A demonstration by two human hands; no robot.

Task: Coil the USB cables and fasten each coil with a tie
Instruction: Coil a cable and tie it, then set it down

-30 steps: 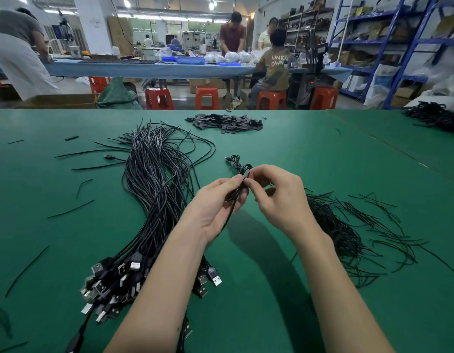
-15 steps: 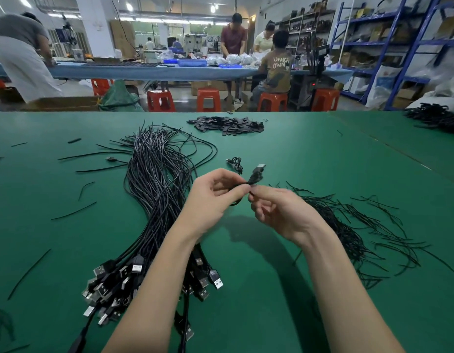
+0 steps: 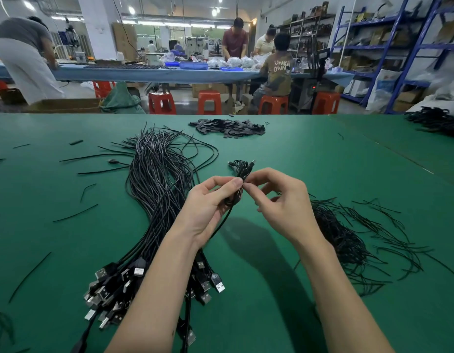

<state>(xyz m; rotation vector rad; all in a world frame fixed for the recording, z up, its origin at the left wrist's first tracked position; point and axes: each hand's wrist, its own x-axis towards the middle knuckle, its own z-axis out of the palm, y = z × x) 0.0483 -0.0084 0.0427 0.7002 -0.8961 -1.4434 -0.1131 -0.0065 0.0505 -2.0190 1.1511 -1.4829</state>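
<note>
A green desk (image 3: pixel 284 149) fills the lower view, its cloth scattered with stray black ties (image 3: pixel 75 213) on the left side. A thick bundle of cables (image 3: pixel 159 179) runs from mid-desk toward the near edge, ending in a heap of USB plugs (image 3: pixel 119 284) beneath the left forearm. A tangled pile of ties (image 3: pixel 348 238) lies to the right, and a heap of small black strips (image 3: pixel 228 127) sits near the far edge.

Above the desk, the left hand (image 3: pixel 208 202) pinches a small coil (image 3: pixel 240 179) between thumb and fingers, a loose strand hanging down from it. The right hand (image 3: pixel 284 202) pinches the same coil from the other side with thumb and forefinger, the other fingers curled.

Beyond the desk, a long blue table (image 3: pixel 157 73) stands with red stools (image 3: pixel 209 101) beside it and people working at it. Blue shelving (image 3: pixel 389 47) lines the right wall.
</note>
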